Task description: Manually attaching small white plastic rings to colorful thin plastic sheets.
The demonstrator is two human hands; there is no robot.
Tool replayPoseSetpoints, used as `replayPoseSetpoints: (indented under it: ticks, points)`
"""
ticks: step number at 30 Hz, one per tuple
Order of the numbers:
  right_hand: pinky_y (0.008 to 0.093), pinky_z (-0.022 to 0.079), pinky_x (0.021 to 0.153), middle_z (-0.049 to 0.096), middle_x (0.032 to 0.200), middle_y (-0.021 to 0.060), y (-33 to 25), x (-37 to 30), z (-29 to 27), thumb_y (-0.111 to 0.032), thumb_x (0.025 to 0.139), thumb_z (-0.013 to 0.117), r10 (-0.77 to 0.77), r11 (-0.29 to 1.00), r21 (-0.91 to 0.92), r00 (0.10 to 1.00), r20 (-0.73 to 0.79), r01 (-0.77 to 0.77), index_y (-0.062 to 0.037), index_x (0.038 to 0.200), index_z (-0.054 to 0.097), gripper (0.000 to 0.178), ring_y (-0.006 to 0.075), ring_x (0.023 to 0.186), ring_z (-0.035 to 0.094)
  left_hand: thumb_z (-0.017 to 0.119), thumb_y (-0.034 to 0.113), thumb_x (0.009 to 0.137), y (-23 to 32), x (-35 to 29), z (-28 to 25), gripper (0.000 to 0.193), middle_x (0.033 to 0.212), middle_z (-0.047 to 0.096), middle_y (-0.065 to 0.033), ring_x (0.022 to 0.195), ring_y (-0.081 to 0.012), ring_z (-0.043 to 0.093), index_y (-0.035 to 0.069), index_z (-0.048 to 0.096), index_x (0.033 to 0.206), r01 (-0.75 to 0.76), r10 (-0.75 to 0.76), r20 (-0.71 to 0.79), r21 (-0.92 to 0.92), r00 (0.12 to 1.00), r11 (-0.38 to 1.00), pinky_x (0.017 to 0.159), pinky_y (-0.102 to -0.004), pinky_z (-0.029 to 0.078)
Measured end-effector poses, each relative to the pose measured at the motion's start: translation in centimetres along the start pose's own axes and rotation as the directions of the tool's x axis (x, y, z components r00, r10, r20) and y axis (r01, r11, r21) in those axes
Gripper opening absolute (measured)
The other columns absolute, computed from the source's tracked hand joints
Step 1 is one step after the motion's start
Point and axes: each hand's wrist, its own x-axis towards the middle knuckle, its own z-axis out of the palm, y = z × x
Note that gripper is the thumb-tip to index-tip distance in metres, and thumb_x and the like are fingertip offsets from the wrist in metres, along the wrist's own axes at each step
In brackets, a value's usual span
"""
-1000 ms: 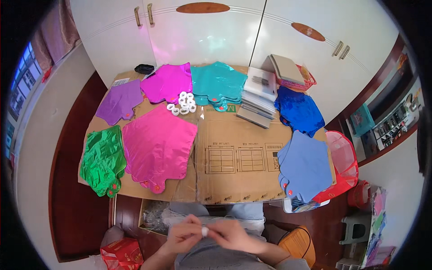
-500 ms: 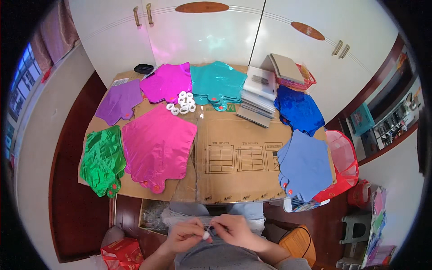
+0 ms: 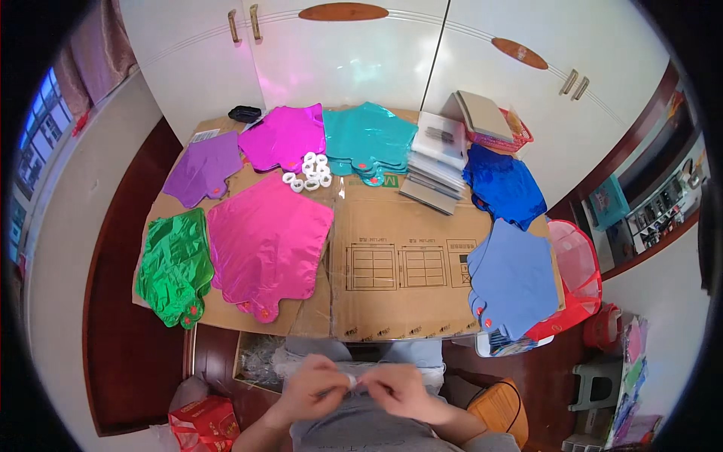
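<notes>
Over my lap, close to the table's front edge, my left hand (image 3: 315, 387) is closed around a small white roll (image 3: 352, 381), of which one end shows at the fingertips. My right hand (image 3: 401, 389) pinches right beside it; what its fingers hold, if anything, is too small to make out. Nearest on the table lies a stack of flat pink foil balloons (image 3: 267, 241). Behind that stack is a cluster of white ribbon rings (image 3: 311, 172).
Flat foil balloons lie around the cardboard tabletop (image 3: 407, 309): green (image 3: 175, 264), purple (image 3: 202, 167), magenta (image 3: 282, 139), teal (image 3: 369, 139), dark blue (image 3: 506, 184) and pale blue (image 3: 514, 275). Clear packets (image 3: 437, 162) stand at the back right. A wooden stool (image 3: 500, 413) is beside me.
My hands stay over my lap. The left hand has turned and shifted slightly right, the white roll now sitting between both hands' fingertips. The whole view has shifted slightly.
</notes>
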Motion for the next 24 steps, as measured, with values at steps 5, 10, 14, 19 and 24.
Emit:
replayPoseSetpoints:
  ticks: [5, 10, 14, 19, 24]
  points:
    - [0.0319, 0.043, 0.047, 0.056, 0.061, 0.0093, 0.4, -0.4, 1.5, -0.008, 0.075, 0.06, -0.14, 0.989, -0.037, 0.988, 0.069, 0.143, -0.0062, 0.083, 0.062, 0.009, 0.0242, 0.052, 0.055, 0.061, -0.002, 0.066, 0.9, 0.3, 0.2, 0.022, 0.071, 0.06, -0.0023, 0.067, -0.0199, 0.052, 0.005, 0.065, 0.085, 0.012, -0.01, -0.09, 0.019, 0.996, 1.0, 0.064, -0.0296, 0.041]
    - [0.0344, 0.046, 0.052, 0.056, 0.064, 0.0099, 0.3, 0.3, -0.3, -0.008, 0.074, 0.061, 0.01, 0.993, -0.116, 1.0, 0.001, -0.01, -0.0054, 0.085, 0.06, 0.011, 0.0268, 0.06, 0.058, 0.061, -0.002, 0.066, 0.1, -0.6, 0.4, 0.022, 0.074, 0.061, -0.0021, 0.071, -0.0179, 0.052, 0.006, 0.065, 0.086, 0.012, -0.004, 0.028, -0.262, 1.0, 0.965, 0.065, -0.0298, 0.041]
    - [0.0333, 0.045, 0.051, 0.056, 0.064, 0.009, 0.1, -0.6, 1.0, -0.005, 0.072, 0.06, -0.113, 0.989, -0.084, 0.99, 0.084, 0.12, -0.0058, 0.086, 0.061, 0.014, 0.0261, 0.06, 0.058, 0.061, -0.002, 0.067, 0.5, 0.1, 0.2, 0.023, 0.073, 0.06, -0.0035, 0.071, -0.0178, 0.052, 0.006, 0.065, 0.088, 0.092, -0.094, -0.084, -0.026, 0.992, 0.995, 0.065, -0.0303, 0.04]
    - [0.0337, 0.045, 0.05, 0.056, 0.065, 0.0096, 0.8, 0.2, 0.0, -0.005, 0.071, 0.062, -0.115, 0.989, -0.091, 0.993, 0.001, 0.115, -0.005, 0.086, 0.06, 0.015, 0.026, 0.059, 0.058, 0.059, -0.005, 0.07, 0.7, -0.1, 0.2, 0.025, 0.073, 0.059, -0.0033, 0.072, -0.0179, 0.051, 0.004, 0.065, 0.093, 0.032, -0.03, 0.012, -0.209, 0.999, 0.977, 0.066, -0.0282, 0.04]
    - [0.0331, 0.045, 0.049, 0.056, 0.064, 0.0083, 0.7, -0.1, 1.6, -0.006, 0.07, 0.065, -0.141, 0.981, -0.144, 0.989, -0.048, 0.133, -0.0048, 0.084, 0.06, 0.015, 0.0246, 0.056, 0.057, 0.059, -0.005, 0.071, -0.1, -0.3, 0.9, 0.028, 0.074, 0.06, -0.0037, 0.075, -0.0185, 0.052, 0.003, 0.063, 0.097, 0.139, -0.177, -0.099, -0.31, 0.979, 0.941, 0.067, -0.0277, 0.04]
